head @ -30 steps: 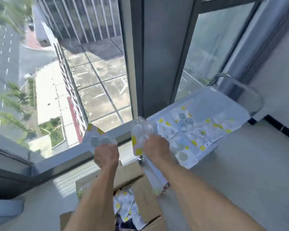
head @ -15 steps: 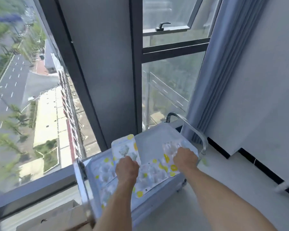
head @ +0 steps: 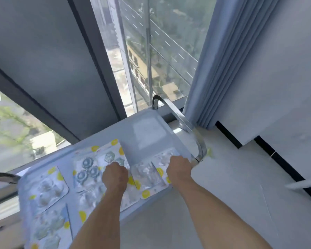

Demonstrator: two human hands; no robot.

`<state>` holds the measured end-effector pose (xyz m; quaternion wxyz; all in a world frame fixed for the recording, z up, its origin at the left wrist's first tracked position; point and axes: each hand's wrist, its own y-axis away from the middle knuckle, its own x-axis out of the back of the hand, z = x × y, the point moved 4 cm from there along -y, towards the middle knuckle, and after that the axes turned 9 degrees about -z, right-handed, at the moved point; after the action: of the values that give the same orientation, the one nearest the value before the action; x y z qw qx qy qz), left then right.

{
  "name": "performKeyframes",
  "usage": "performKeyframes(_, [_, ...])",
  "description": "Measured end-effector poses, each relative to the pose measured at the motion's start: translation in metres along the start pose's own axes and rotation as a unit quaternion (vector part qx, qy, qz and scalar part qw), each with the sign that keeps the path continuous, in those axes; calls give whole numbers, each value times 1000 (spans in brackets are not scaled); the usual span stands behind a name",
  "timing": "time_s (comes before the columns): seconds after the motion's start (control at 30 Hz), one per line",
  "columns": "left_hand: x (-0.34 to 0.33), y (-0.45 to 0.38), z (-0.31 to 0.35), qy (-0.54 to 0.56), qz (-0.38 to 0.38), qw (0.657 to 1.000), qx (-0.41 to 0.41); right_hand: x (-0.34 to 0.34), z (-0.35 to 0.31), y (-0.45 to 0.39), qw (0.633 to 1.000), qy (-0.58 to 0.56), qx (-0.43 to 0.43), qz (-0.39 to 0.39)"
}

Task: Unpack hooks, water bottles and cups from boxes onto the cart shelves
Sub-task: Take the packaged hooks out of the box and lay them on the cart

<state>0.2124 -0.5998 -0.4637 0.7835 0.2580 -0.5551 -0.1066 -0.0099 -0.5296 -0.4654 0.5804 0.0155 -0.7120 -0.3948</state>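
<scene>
The pale blue cart's top shelf (head: 147, 133) stands by the window, with several blister packs of hooks lying flat on it. My left hand (head: 115, 177) holds a hook pack (head: 109, 157) with white and yellow card, low over the packs in the shelf's middle. My right hand (head: 180, 169) grips another clear hook pack (head: 166, 155) and sets it down at the shelf's near right corner. Both hands' fingers are curled under and hidden behind the knuckles.
A chrome cart handle (head: 183, 123) arches at the shelf's right end, and another handle (head: 2, 177) shows at the left edge. Blue curtains (head: 228, 60) hang right of the window. A cardboard box edge (head: 4, 229) lies at bottom left. Pale floor (head: 223, 186) lies to the right.
Both hands carried hook packs from above the cardboard box over to the cart and lowered them onto the top shelf. My view swung right and closer to the cart.
</scene>
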Motion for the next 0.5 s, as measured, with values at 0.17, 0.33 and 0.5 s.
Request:
performKeyframes(0.17, [-13, -19, -14, -13, -11, 1000, -12, -11, 1, -10, 999, 22, -19, -18])
performKeyframes(0.33, [21, -11, -31, -49, 5, 998, -47, 7, -27, 11, 998, 24, 51, 15])
performKeyframes(0.5, [157, -6, -122, -18, 87, 996, -20, -5, -153, 83, 963, -33, 148, -223])
